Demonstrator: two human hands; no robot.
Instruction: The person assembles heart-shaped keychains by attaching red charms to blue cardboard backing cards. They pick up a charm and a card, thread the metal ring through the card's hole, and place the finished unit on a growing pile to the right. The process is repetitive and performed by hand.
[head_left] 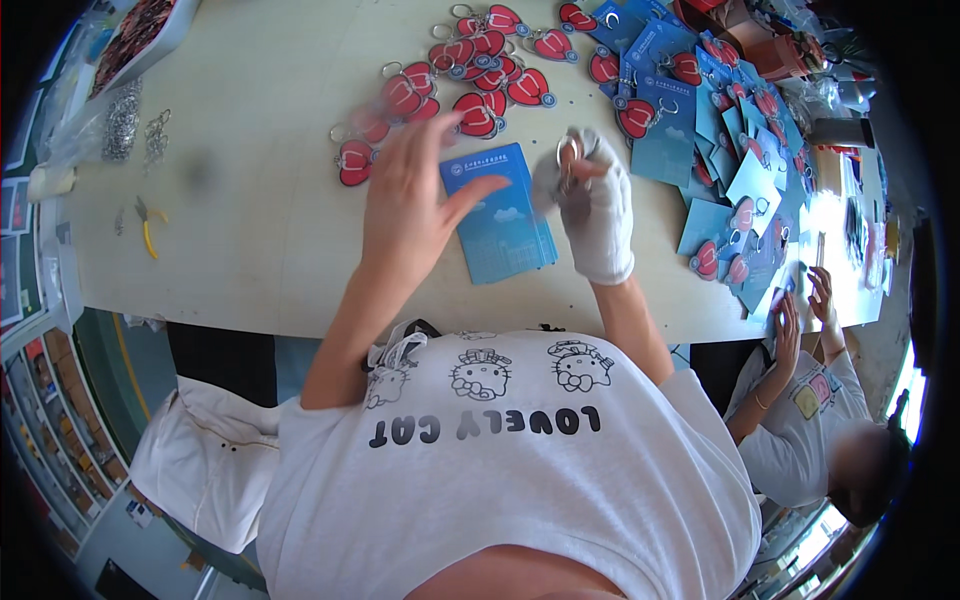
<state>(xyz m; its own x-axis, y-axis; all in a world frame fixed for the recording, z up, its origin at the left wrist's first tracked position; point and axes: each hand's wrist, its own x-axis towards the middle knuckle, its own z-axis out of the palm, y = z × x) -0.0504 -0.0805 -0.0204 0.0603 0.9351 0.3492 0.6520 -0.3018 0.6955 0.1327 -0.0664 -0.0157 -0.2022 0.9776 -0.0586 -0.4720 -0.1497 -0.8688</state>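
Observation:
My right hand wears a white glove with bare fingertips showing and pinches a metal key ring. Whatever hangs from that ring is hidden by the fingers. My bare left hand hovers at the left edge of a stack of blue cards, its fingers stretched and apart, slightly blurred, with nothing seen in them. The cards lie in front of me between both hands. Just beyond them is a loose heap of red heart-like keychains with metal rings; one keychain lies beside my left fingers.
Blue cards with red keychains on them spread over the right side. Yellow-handled pliers, metal chains and a white tray are on the left. A co-worker's hands work at the right table edge.

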